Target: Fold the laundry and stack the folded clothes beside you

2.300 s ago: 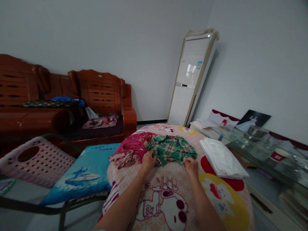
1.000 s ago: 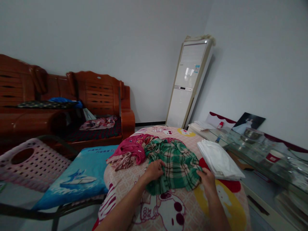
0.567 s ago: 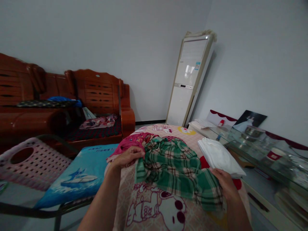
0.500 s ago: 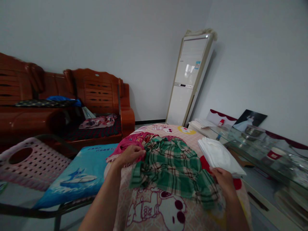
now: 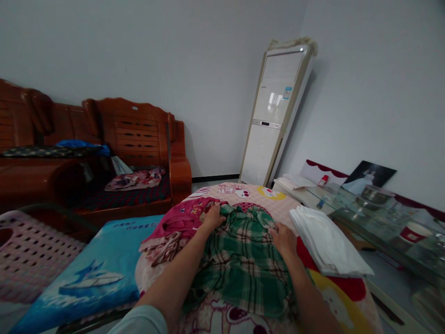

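A green plaid garment lies spread on the round table's patterned pink cloth. My left hand is at its far left corner, with fingers closed on the fabric. At the far right corner, my right hand pinches the plaid cloth between thumb and fingers. Beside the plaid garment, on the left, rests a crumpled magenta garment with a pale pink ruffled edge. A folded white cloth sits to the right of my right hand.
A blue cushion lies on a chair at the left, by a pink woven backrest. Behind it stands a wooden sofa. A glass table with a metal bowl and cup is on the right; a white air conditioner stands behind.
Both hands have moved to the plaid garment's far edge, the right one away from its near right side. The garment has shifted toward me. The view has moved slightly.
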A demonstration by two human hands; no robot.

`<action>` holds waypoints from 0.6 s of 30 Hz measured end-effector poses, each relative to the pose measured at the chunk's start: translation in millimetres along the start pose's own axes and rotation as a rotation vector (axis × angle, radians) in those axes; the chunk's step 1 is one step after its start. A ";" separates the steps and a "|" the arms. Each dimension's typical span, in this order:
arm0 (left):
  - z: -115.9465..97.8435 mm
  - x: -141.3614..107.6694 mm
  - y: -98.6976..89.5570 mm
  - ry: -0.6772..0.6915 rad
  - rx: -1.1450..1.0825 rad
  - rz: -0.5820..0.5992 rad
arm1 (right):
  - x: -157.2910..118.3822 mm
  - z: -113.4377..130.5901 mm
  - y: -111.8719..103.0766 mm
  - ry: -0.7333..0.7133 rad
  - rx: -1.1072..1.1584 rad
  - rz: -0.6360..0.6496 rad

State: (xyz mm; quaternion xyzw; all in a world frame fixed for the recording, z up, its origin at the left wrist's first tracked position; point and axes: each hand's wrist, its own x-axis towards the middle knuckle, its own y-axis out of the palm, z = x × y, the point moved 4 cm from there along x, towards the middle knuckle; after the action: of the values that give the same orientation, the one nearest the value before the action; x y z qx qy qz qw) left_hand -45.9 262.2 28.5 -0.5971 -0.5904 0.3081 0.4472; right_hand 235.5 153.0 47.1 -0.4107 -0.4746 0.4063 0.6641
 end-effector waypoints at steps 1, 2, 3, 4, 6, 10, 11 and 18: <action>0.6 3.9 6.4 0.017 0.001 0.012 | 6.2 5.3 7.1 -0.009 -0.015 0.025; 0.8 6.6 11.0 0.031 0.004 0.017 | 12.0 10.3 13.9 -0.016 -0.029 0.043; 0.6 8.5 13.7 0.035 0.009 0.012 | 17.4 15.0 20.2 -0.021 -0.042 0.056; -0.2 9.6 14.6 0.036 0.014 -0.003 | 22.6 19.5 26.2 -0.026 -0.052 0.066; -3.1 10.9 13.4 0.037 0.024 -0.031 | 32.2 27.7 36.9 -0.036 -0.066 0.078; -6.8 16.2 13.3 0.046 0.063 0.031 | 50.1 37.2 53.1 0.004 -0.048 0.136; -5.8 18.4 14.4 0.044 0.070 0.055 | 54.7 37.0 55.7 0.039 -0.036 0.150; 2.2 25.3 17.0 0.084 0.062 0.109 | 85.0 16.3 65.4 0.222 0.032 0.186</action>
State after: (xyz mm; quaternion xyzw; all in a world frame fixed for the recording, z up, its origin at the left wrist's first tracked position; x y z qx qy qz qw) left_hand -37.7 289.1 16.4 -0.6265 -0.5281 0.3248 0.4723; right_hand 228.6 256.4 14.9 -0.4846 -0.3514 0.4256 0.6786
